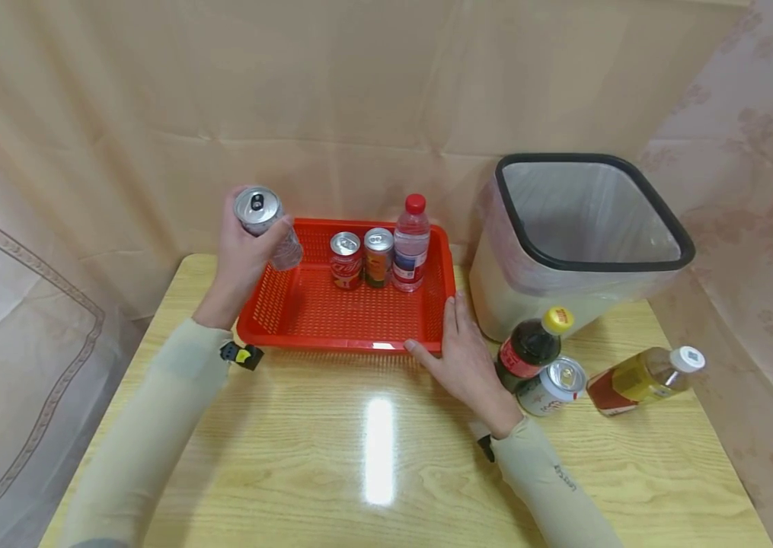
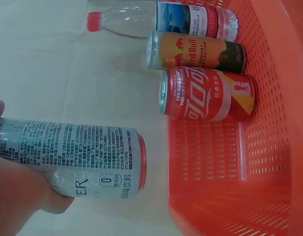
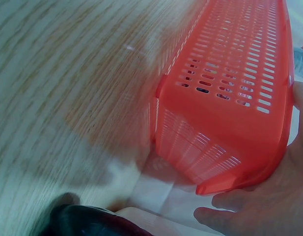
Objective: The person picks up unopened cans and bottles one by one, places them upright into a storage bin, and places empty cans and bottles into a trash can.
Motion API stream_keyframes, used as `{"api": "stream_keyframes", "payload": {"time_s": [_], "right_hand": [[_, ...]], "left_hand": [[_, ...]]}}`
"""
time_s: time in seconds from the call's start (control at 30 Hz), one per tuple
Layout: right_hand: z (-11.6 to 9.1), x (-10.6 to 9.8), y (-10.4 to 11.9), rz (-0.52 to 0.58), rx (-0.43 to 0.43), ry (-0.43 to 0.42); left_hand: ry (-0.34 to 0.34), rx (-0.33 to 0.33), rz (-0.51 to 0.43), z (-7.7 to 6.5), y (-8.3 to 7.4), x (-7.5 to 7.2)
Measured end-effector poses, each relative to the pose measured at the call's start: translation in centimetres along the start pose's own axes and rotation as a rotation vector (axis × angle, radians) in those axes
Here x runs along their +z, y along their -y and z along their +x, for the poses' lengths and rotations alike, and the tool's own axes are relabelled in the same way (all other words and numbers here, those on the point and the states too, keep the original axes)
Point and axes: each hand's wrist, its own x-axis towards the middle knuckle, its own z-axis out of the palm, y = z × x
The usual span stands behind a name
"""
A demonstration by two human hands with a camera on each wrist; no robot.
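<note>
My left hand (image 1: pixel 242 247) grips a silver can (image 2: pixel 87 157) and holds it up over the left end of a red plastic basket (image 1: pixel 359 339). Small print covers the can's side in the left wrist view. Inside the basket, a red cola can (image 1: pixel 346 262), an orange Red Bull can (image 1: pixel 378 259) and a clear water bottle (image 1: pixel 410 247) with a red cap stand upright in a row at the back. My right hand (image 1: pixel 464 361) rests at the basket's front right corner, thumb at the front rim and straight fingers along the right side.
A bin (image 1: pixel 496 297) with a black rim and a clear liner stands right of the basket. Before it are a dark cola bottle (image 1: pixel 530 352) with a yellow cap, a white can (image 1: pixel 551 388) and a tea-coloured bottle (image 1: pixel 640 378) with a white cap. Curtains (image 1: pixel 331 91) hang behind the wooden table (image 1: pixel 290 449).
</note>
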Motion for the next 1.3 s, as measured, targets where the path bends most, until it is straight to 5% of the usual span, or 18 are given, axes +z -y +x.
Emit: {"api": "stream_keyframes", "payload": {"time_s": [0.63, 1.0, 1.3], "right_hand": [[0.2, 0.1, -0.1, -0.014, -0.003, 0.016], [0.0, 0.0, 0.1, -0.014, -0.008, 0.014], [0.0, -0.1, 0.0, -0.020, -0.005, 0.010]], "left_hand": [[0.146, -0.035, 0.154, 3.9, 2.2, 1.7], [0.128, -0.074, 0.233, 4.6, 4.0, 1.2], [0.178, -0.177, 0.363, 4.8, 5.0, 0.8]]}}
